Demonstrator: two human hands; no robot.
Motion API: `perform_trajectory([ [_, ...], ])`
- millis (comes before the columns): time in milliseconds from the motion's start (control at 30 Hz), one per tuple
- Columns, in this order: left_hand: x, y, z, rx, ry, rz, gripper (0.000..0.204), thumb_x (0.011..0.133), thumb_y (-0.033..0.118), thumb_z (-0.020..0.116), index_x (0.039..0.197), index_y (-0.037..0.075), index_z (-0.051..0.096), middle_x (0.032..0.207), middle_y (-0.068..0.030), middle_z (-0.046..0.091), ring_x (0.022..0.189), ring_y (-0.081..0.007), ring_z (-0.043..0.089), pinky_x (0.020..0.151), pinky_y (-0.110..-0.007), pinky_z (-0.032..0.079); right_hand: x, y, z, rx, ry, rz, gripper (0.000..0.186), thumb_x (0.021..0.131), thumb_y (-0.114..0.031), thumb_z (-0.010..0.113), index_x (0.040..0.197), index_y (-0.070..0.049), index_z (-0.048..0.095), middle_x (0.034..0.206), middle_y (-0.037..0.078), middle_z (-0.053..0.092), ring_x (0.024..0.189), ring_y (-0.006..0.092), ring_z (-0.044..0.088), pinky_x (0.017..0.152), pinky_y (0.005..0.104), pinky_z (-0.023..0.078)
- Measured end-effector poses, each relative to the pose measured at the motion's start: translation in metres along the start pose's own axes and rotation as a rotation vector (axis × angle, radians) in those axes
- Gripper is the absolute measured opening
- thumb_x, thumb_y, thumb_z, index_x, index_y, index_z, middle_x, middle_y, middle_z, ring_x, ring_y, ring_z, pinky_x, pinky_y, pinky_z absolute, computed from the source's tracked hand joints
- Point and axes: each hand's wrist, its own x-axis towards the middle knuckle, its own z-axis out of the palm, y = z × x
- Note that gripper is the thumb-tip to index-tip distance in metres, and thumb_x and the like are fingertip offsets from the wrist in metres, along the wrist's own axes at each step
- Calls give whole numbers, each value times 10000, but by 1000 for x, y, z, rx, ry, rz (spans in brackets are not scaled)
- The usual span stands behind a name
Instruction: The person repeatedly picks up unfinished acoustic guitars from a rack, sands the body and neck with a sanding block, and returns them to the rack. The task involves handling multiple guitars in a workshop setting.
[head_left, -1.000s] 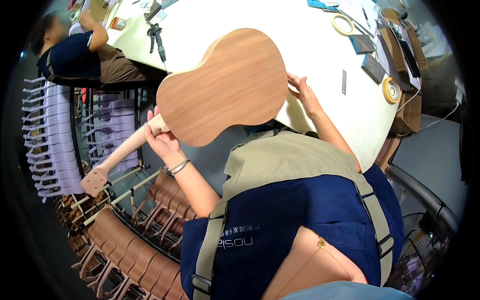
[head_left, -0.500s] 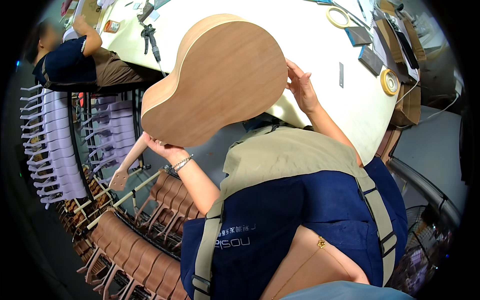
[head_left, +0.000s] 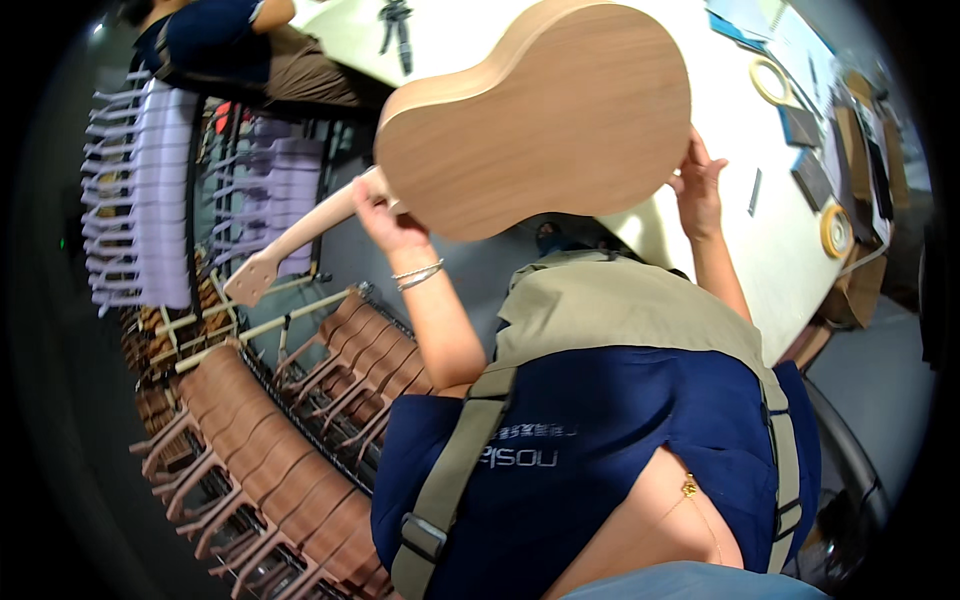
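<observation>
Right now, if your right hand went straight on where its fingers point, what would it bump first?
Probably the wooden guitar body: the right hand sits right at its rounded edge, though depth is unclear, so the hand might slip underneath.

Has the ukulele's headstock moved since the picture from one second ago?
Yes, rightward: in the earlier view the headstock met the right edge of the leftmost lilac instrument row; now a clear gap separates them.

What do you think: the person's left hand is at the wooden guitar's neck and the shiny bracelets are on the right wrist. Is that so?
Not quite: the shiny bracelets are on the left wrist, as the head view shows. The left hand is at the neck of the wooden guitar.
</observation>
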Motion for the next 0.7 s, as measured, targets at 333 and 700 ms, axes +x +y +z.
perform_trajectory([
  [333,-7,0,20,-78,-270,67,598,762,528,551,1101,42,473,1085,-108,554,1086,-253,494,969,-398,386,4,22,-22,-84,-11,-25,684,838,-446,561,1338,-60,298,1282,68,417,1174,195,426,966,367,375],
  [700,-47,18,52,217,-550,446,702,849,605,277,1225,14,327,855,-107,583,926,-290,565,985,-437,315,-7,78,-82,220,96,582,595,873,-401,511,1312,-41,331,1292,82,409,1187,210,409,976,363,369],
])
